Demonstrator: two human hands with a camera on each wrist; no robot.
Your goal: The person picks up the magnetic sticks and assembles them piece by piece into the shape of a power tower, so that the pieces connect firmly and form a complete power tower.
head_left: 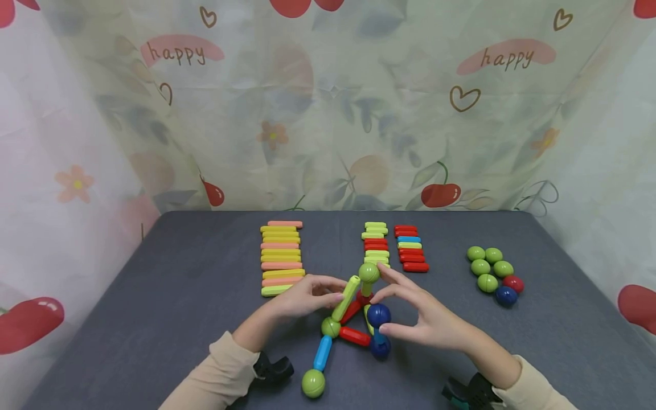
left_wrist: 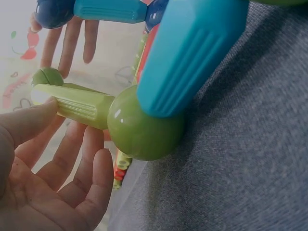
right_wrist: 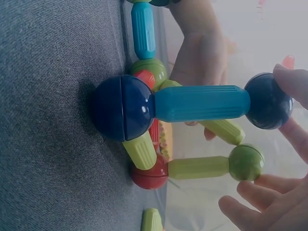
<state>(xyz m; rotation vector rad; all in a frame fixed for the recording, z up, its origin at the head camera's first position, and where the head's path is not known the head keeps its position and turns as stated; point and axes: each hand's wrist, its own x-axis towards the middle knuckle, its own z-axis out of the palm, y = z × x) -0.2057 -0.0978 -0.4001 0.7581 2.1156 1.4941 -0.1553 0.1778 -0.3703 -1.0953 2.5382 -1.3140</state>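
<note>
A magnetic stick-and-ball frame stands between both hands. My left hand pinches a tilted yellow-green rod near its free upper end; its lower end sits on a green ball. With thumb and index finger, my right hand holds the upper dark blue ball, which tops an upright blue rod on a lower dark blue ball. Other right fingertips are at a second green ball, above a red ball. Red rods and a yellow-green rod join the base balls.
From the base, another blue rod runs towards the front to a green ball. Behind lie a row of yellow, pink and green rods and two shorter rows of rods. Loose green balls, a red ball and a blue ball sit at right.
</note>
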